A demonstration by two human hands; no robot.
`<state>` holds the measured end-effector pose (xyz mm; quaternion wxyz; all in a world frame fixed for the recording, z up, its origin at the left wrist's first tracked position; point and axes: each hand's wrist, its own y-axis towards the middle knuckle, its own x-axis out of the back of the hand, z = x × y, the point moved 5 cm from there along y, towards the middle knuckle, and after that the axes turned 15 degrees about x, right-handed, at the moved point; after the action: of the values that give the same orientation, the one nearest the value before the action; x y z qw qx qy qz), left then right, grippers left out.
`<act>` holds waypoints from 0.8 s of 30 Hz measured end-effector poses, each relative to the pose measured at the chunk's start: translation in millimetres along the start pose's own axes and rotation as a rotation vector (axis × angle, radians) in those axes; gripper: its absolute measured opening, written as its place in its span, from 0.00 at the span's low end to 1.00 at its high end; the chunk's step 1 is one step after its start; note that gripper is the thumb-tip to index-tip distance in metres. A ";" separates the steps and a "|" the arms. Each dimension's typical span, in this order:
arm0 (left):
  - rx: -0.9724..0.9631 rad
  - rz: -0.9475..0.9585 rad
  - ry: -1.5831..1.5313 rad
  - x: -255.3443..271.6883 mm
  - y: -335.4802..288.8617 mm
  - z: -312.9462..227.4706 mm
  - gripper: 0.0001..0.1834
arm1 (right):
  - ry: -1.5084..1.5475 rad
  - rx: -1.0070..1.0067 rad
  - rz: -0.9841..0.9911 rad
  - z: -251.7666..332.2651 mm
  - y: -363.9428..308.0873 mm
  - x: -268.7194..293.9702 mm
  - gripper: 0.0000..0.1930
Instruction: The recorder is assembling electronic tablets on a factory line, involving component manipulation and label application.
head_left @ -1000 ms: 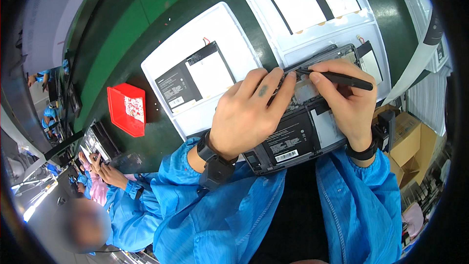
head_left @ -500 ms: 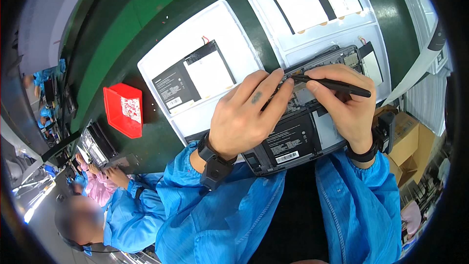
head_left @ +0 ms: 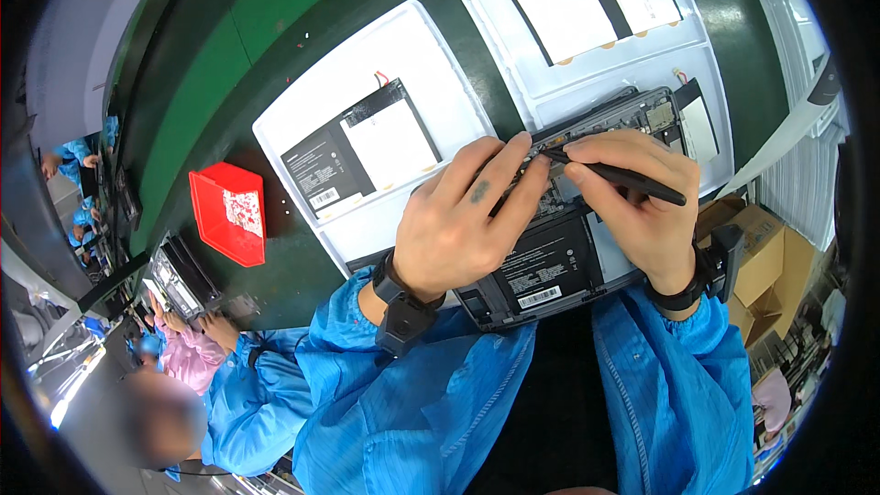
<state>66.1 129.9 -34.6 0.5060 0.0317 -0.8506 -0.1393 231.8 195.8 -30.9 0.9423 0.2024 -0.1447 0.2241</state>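
Note:
An opened laptop base (head_left: pixel 660 115) lies tilted in front of me, its circuit board bare along the far side. Its black battery (head_left: pixel 550 266) with a white label faces up at the near side. My left hand (head_left: pixel 463 215) rests over the laptop's left part, two fingers stretched out and apart, fingertips on the board; its thumb is hidden. Between thumb and fingers my right hand (head_left: pixel 642 202) grips a slim black pen-shaped tool (head_left: pixel 632 181). The tool's tip meets the board right beside my left fingertips. Whatever lies under the tip is too small to make out.
Two white trays hold battery packs: one at the middle (head_left: pixel 412 23), one at the far right (head_left: pixel 467 0), reaching behind the laptop. A red bin (head_left: pixel 211 220) stands left. Cardboard boxes (head_left: pixel 779 266) sit at the right. A co-worker in blue (head_left: pixel 247 403) works at my left.
The tool's back end has dipped slightly toward me, along with my right hand. My left hand stays nearly in place.

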 end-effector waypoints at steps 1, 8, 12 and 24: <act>0.003 -0.010 -0.001 0.2 0.2 0.3 0.20 | 0.013 0.006 0.002 -0.4 0.9 -0.1 0.08; 0.006 -0.013 0.017 2.3 -0.3 0.2 0.20 | 0.126 -0.210 -0.160 -8.1 -5.0 7.4 0.06; 0.045 0.008 -0.019 2.8 1.6 -1.1 0.19 | 0.081 -0.181 -0.147 -6.8 -4.8 7.1 0.06; 0.721 -0.127 -0.194 38.1 -118.0 40.1 0.21 | 0.294 -0.003 -0.153 -35.1 -42.7 81.8 0.12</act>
<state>2.4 17.4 -51.9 0.3696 0.2471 -0.8855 0.1354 328.9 206.3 -45.4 0.9679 0.1763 0.0101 0.1788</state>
